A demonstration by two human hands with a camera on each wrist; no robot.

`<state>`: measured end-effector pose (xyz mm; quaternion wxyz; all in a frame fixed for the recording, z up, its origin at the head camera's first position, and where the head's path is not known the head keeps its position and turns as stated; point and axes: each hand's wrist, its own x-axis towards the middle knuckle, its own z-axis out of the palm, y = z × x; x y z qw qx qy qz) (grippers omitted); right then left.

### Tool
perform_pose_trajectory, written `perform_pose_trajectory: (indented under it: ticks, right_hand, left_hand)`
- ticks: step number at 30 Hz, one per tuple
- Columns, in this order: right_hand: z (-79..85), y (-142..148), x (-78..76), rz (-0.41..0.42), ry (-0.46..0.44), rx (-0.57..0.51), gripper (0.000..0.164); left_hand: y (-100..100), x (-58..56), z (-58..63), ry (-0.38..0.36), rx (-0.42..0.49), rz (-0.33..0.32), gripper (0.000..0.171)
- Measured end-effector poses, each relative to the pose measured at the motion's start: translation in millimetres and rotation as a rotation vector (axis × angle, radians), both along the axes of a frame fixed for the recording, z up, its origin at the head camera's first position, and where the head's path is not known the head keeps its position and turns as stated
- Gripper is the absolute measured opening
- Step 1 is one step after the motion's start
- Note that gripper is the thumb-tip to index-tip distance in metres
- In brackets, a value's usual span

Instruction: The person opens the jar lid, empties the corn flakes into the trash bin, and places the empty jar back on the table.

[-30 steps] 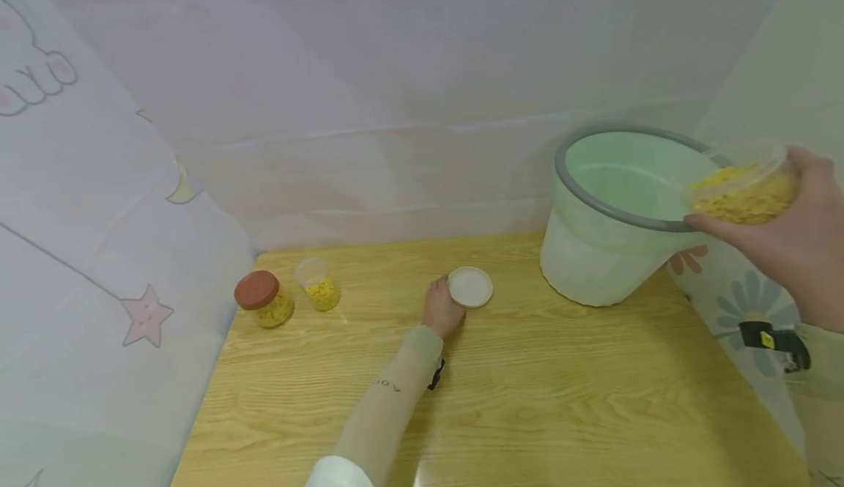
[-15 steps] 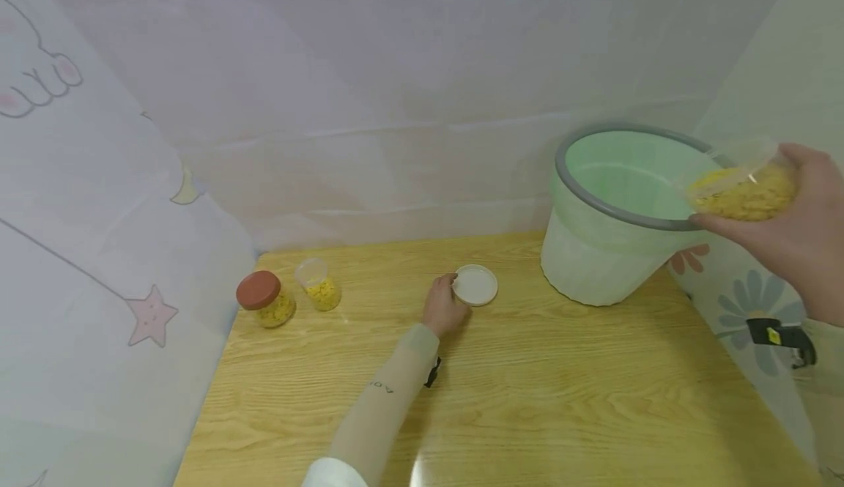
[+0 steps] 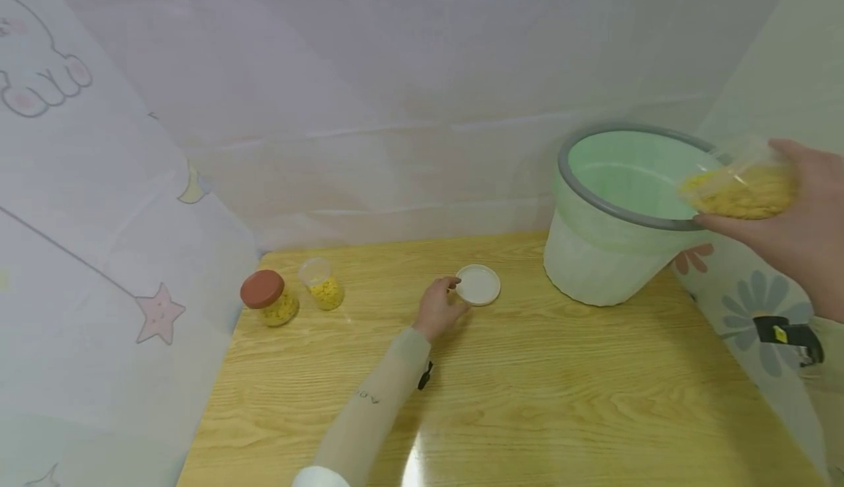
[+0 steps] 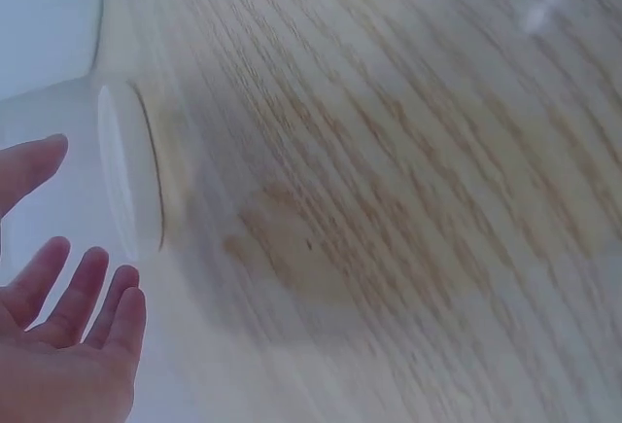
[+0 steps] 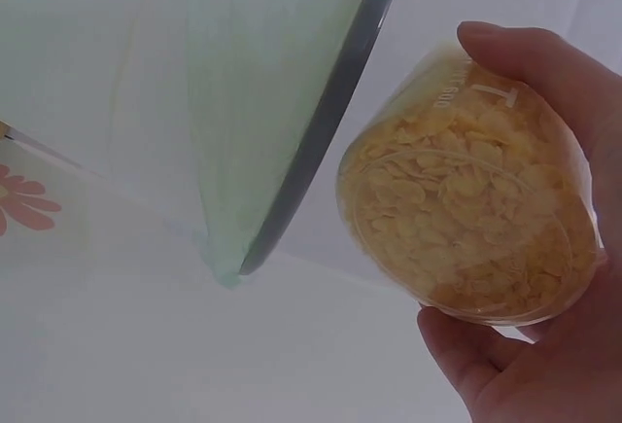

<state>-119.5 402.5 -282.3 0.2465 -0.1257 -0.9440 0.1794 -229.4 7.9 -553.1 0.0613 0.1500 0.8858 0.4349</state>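
Note:
My right hand (image 3: 807, 231) grips a clear plastic jar (image 3: 758, 187) of yellow flakes and holds it tilted beside the bin's rim, mouth toward the bin. The right wrist view shows the flakes (image 5: 457, 199) through the jar's base, with thumb and fingers round its sides. On the table lies a white round lid (image 3: 478, 286), flat. Just left of it is my left hand (image 3: 440, 310), fingers spread and slightly bent, holding nothing. In the left wrist view a gap shows between these fingers (image 4: 73, 292) and the lid (image 4: 131, 170).
A light green bin (image 3: 593, 253) with a grey rim stands at the table's back right. At the back left are a red-lidded jar (image 3: 277, 307) and a small lidless-looking cup (image 3: 324, 293), both with yellow pieces. Fabric walls border the wooden table (image 3: 527, 384).
My left hand has let go of the lid and drawn slightly left, its fingers spreading; the lid shifted slightly right. The jar in my right hand has tilted a little further toward the bin.

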Motion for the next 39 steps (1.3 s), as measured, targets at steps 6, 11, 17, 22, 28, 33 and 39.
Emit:
perform_pose_trajectory:
  ticks: [6, 11, 17, 22, 28, 33, 39]
  right_hand:
    - [2.0, 1.9, -3.0, 0.05, 0.001, 0.005, 0.108]
    - [2.9, 3.6, -5.9, 0.064, -0.037, 0.019, 0.108]
    - [4.8, 3.5, -9.3, 0.094, -0.072, 0.045, 0.108]
    - [6.1, 4.2, -11.6, 0.121, -0.064, 0.07, 0.11]
    - [4.3, 5.8, -12.0, 0.146, -0.044, 0.095, 0.11]
    - [5.1, 5.9, -13.2, 0.139, -0.068, 0.1, 0.109]
    - [5.8, 4.0, -12.7, 0.126, -0.101, 0.104, 0.109]
  left_hand:
    - [-4.8, 3.5, 3.2, 0.033, -0.051, -0.036, 0.055]
    - [-8.5, 7.5, 8.3, 0.072, -0.088, -0.067, 0.056]
    - [-11.2, 10.1, 10.5, 0.091, -0.097, -0.061, 0.056]
    - [-13.0, 10.0, 10.1, 0.107, -0.09, -0.044, 0.056]
    - [-16.8, 9.4, 9.2, 0.093, -0.083, -0.036, 0.057]
    - [-19.2, 8.5, 8.4, 0.103, -0.074, -0.036, 0.058]
    - [-20.4, 7.8, 7.5, 0.098, -0.075, -0.03, 0.058]
